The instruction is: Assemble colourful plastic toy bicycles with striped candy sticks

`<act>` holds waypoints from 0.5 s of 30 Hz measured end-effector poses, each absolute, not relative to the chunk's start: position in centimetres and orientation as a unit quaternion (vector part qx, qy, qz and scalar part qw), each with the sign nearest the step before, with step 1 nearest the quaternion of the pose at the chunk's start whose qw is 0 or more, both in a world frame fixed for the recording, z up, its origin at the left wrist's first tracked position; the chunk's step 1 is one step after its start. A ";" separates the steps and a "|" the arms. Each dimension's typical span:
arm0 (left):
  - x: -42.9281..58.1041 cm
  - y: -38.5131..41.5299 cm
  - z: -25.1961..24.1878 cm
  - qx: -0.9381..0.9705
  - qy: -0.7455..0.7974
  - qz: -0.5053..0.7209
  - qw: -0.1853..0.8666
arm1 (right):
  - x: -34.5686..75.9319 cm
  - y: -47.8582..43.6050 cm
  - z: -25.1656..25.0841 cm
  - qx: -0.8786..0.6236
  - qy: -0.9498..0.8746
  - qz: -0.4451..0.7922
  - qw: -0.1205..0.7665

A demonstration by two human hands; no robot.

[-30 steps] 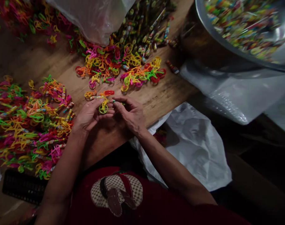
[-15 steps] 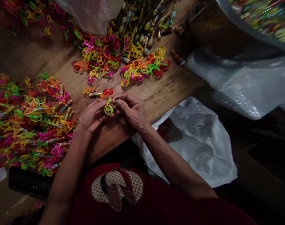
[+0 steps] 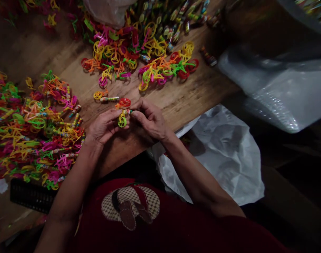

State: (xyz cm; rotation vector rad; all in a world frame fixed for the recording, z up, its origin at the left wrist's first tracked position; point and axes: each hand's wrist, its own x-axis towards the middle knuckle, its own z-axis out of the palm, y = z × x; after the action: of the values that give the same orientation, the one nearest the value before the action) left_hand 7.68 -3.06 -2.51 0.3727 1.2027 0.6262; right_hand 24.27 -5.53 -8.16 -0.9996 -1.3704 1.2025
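My left hand (image 3: 104,125) pinches a small plastic toy bicycle (image 3: 122,120) with a yellow frame and a green wheel, close to the table's front edge. From the right, the thumb and fingers of my right hand (image 3: 151,120) close on the end of a small printed candy tube (image 3: 129,111), which touches the bicycle. A red plastic wheel (image 3: 124,102) shows just above; whether it is part of the held toy I cannot tell. Behind my fingers lie another candy tube (image 3: 109,99) and an orange-yellow bicycle part (image 3: 99,95).
A large heap of coloured toy bicycles and tubes (image 3: 36,133) covers the left of the wooden table (image 3: 78,80). More bicycle parts (image 3: 165,68) lie farther back. On the right are a metal basin (image 3: 255,28), clear plastic bags (image 3: 278,88) and a white sack (image 3: 223,151).
The view has shifted slightly, so the basin sits farther toward the upper right. Both hands keep their hold on the bicycle and the tube, with barely any finger movement.
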 end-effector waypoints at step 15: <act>8.6 -4.2 -3.7 0.192 0.569 0.360 0.714 | 24.2 -6.4 -6.5 -0.521 -0.681 0.344 0.382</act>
State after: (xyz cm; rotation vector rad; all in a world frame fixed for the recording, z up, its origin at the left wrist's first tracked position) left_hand 8.55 -4.22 -3.72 0.4251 1.2607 0.7988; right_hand 24.22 -6.44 -6.54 -1.3285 -1.7382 0.8767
